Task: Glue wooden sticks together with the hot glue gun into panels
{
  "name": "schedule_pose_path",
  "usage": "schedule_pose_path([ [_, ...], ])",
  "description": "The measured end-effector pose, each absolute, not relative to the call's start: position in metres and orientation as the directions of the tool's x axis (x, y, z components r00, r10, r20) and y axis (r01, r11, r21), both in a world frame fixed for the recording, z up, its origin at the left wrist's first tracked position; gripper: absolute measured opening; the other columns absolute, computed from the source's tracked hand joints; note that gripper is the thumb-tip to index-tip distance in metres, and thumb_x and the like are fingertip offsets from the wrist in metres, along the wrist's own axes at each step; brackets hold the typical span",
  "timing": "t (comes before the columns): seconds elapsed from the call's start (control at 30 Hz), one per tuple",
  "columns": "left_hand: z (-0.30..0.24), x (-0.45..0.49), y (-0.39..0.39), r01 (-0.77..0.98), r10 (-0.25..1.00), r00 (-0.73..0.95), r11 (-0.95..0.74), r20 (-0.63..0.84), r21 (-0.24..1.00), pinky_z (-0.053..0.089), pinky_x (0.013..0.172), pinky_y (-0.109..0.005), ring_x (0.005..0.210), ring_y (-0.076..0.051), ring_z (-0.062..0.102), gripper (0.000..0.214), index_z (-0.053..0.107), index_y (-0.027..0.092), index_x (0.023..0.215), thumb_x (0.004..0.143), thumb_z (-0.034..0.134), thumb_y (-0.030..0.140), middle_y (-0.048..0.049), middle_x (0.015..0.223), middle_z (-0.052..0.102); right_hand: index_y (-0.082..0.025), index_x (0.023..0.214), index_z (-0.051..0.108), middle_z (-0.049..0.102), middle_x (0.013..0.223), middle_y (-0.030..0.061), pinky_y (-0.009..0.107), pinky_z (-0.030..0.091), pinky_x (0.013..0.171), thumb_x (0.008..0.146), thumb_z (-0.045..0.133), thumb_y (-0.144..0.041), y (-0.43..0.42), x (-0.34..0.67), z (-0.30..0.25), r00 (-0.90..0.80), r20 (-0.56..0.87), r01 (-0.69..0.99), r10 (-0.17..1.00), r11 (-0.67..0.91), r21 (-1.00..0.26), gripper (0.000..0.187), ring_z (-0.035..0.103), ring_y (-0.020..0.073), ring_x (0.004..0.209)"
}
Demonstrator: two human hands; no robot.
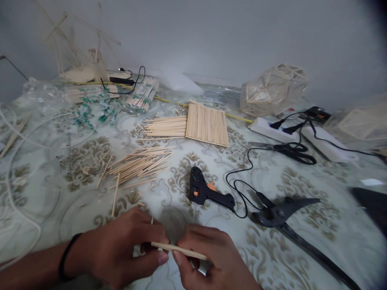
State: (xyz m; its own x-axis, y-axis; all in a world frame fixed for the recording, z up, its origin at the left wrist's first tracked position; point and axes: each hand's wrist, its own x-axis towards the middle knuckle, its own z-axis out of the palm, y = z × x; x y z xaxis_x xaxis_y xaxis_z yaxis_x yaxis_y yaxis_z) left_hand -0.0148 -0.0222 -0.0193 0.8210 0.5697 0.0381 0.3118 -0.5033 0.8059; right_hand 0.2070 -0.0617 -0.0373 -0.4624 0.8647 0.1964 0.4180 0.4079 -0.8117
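My left hand (127, 249) and my right hand (211, 257) meet at the bottom of the view, both pinched on one thin wooden stick (178, 249) held nearly level between them. A ring sits on a left finger and a black band on the left wrist. Just beyond my hands lies a black glue gun (208, 191) with an orange trigger. A loose heap of wooden sticks (139, 163) lies to the upper left of my hands.
A flat panel of glued sticks (207, 125) and a stick bundle (166, 127) lie farther back. Large black shears (281, 213) lie at right, beside the glue gun's cord. White power strips (269, 129), stick-frame models (273, 90), plastic bags and white cable surround the patterned cloth.
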Motion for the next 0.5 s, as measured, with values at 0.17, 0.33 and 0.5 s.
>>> schedule_pose_path([
  [0.17,-0.017,-0.018,-0.021,0.326,0.601,0.798,-0.486,0.040,0.811,0.041,0.066,-0.024,0.063,-0.013,0.055,0.026,0.056,0.021,0.079,0.102,0.047,0.026,0.0030,0.067,0.062,-0.020,0.066,0.059,0.057,0.059,-0.0037,0.022,0.039,0.054,0.093,0.058,-0.019,-0.061,0.209,-0.033,-0.453,0.159,0.408,0.877,0.363,-0.838,0.027,0.054,0.0100,0.055],
  [0.33,-0.021,-0.024,-0.018,0.321,0.638,0.769,-0.437,0.038,0.840,0.040,0.064,-0.025,0.062,-0.013,0.052,0.028,0.056,0.021,0.081,0.105,0.045,0.028,0.0028,0.067,0.058,-0.019,0.076,0.064,0.062,0.066,-0.0017,0.021,0.043,0.059,0.099,0.053,-0.023,-0.060,0.215,-0.026,-0.448,0.077,0.431,0.891,0.291,-0.854,0.026,0.060,0.0112,0.062],
  [0.5,-0.024,-0.021,-0.020,0.365,0.644,0.765,-0.418,-0.012,0.832,0.039,0.064,-0.025,0.062,-0.013,0.051,0.027,0.056,0.021,0.077,0.101,0.050,0.033,0.0033,0.066,0.057,-0.020,0.074,0.062,0.060,0.064,-0.0026,0.020,0.040,0.055,0.098,0.055,-0.022,-0.059,0.216,-0.030,-0.467,0.104,0.435,0.878,0.330,-0.838,0.026,0.057,0.0102,0.059],
])
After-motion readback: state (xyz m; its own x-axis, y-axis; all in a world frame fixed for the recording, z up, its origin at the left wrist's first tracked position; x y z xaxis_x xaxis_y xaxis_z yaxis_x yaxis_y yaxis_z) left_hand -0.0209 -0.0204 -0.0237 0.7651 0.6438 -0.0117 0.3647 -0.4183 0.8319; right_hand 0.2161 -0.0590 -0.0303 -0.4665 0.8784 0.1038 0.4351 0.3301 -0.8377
